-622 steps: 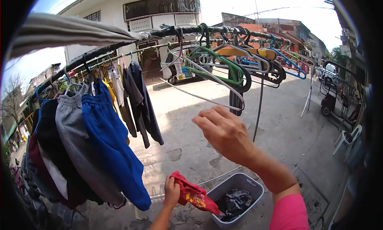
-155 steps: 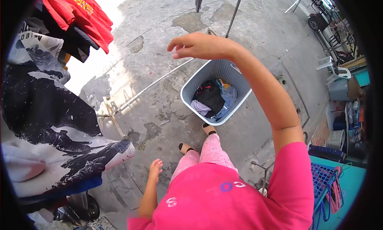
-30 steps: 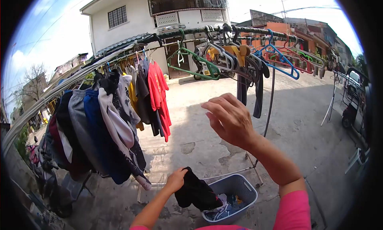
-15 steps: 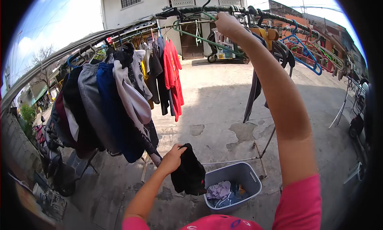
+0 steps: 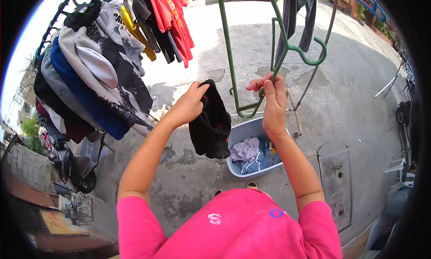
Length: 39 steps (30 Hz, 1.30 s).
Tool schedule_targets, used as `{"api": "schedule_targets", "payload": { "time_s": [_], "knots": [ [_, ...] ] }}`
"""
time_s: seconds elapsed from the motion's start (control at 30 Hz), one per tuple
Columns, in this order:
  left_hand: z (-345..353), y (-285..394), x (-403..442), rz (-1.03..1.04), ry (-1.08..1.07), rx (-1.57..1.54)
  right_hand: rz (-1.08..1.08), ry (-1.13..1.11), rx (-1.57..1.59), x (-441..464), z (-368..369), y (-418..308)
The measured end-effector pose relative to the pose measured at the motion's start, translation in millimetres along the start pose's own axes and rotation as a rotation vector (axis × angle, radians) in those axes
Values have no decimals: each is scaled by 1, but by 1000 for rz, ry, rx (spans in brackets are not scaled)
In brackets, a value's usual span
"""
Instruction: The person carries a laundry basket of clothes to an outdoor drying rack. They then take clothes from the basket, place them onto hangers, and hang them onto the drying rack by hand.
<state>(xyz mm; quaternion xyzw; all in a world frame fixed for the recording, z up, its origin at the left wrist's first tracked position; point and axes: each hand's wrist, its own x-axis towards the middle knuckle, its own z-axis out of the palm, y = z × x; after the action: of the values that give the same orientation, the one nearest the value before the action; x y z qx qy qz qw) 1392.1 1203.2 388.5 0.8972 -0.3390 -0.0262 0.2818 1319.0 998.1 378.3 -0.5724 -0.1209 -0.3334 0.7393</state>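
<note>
My left hand pinches the upper edge of a black garment, which hangs down with its opening partly spread; its exact kind is hard to tell. In my right hand is a green clothes hanger, gripped along one bar. The hanger is turned so its hook points right and its lower corner comes near the garment without touching it. Below both hands stands a grey-blue laundry basket holding a lilac cloth and blue-grey clothes.
Clothes on hangers fill the left side, among them a blue garment and a red one. Dark trousers hang at upper right beside a metal pole. A parked motorbike stands at left, and a white chair at right.
My right hand has come down from the overhead rail with the green hanger, now held before me. The black garment has been raised toward it. My view has tilted down.
</note>
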Motion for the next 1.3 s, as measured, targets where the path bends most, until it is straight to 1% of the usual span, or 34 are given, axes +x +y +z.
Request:
{"api": "schedule_targets", "payload": {
  "time_s": [0.17,0.3,0.37,0.4,0.43,0.47,0.5,0.53,0.57,0.6,0.63,0.67,0.7,0.73,0.77,0.8,0.83,0.87,0.9,0.93,1.0,1.03,1.1,1.13,1.17,1.2,1.27,1.3],
  "knots": [
    [-6,42,17,24,-7,12,54,101,61,-39,9,40],
    [-24,57,21,82,77,-35,59,72,111,-60,8,74],
    [-32,48,20,118,163,-67,-7,-87,-299,-61,-11,88],
    [-35,37,19,113,174,-62,27,-128,-403,-59,-24,91],
    [-38,24,18,63,166,-18,-12,-155,-525,-53,-35,86],
    [-40,10,16,13,161,25,-112,-173,-609,-45,-46,86],
    [-43,-3,12,23,179,21,-264,-222,-692,-32,-55,73],
    [-45,-21,9,22,187,-2,-363,-284,-853,-18,-68,62],
    [-48,-38,3,-156,162,-134,-430,-328,-921,-6,-75,45],
    [-50,-49,-3,-328,137,-267,-443,-384,-999,4,-85,38],
    [-51,-52,-8,-320,168,-292,-459,-452,-1023,11,-92,28],
    [-50,-58,-13,-312,198,-320,-477,-450,-1021,17,-97,21],
    [-41,-85,-14,-158,244,-247,-426,-546,-1050,19,-101,15],
    [-39,-88,-14,-153,185,-224,-367,-644,-1078,21,-101,9],
    [-35,-90,-12,-124,176,-186,-297,-709,-1135,21,-99,4],
    [-30,-92,-10,-96,163,-149,-297,-713,-1136,21,-95,0],
    [-25,-89,-6,-98,164,-153,-197,-785,-1174,19,-89,-3],
    [-22,-85,-2,-52,129,-169,-96,-853,-1210,18,-80,-7],
    [-20,-81,4,-5,96,-184,6,-884,-1163,18,-70,-12],
    [-17,-79,11,32,49,-223,78,-903,-1041,19,-65,-7],
    [-7,-73,19,-34,111,-467,484,-1038,-830,30,-55,-3],
    [-6,-72,21,18,231,-452,469,-1040,-834,31,-52,0],
    [-6,-80,21,99,478,-423,897,-829,-376,36,-38,6],
    [-8,-76,16,90,595,-455,938,-789,-263,42,-28,1],
    [-8,-80,10,89,666,-444,926,-781,-222,50,-17,-2],
    [-9,-81,2,26,722,-453,917,-775,-178,60,-3,-4],
    [-5,-91,-13,-76,764,-559,856,-802,-103,83,28,-10],
    [-4,-90,-22,-147,728,-656,842,-790,-37,93,42,-13]
  ]
}}
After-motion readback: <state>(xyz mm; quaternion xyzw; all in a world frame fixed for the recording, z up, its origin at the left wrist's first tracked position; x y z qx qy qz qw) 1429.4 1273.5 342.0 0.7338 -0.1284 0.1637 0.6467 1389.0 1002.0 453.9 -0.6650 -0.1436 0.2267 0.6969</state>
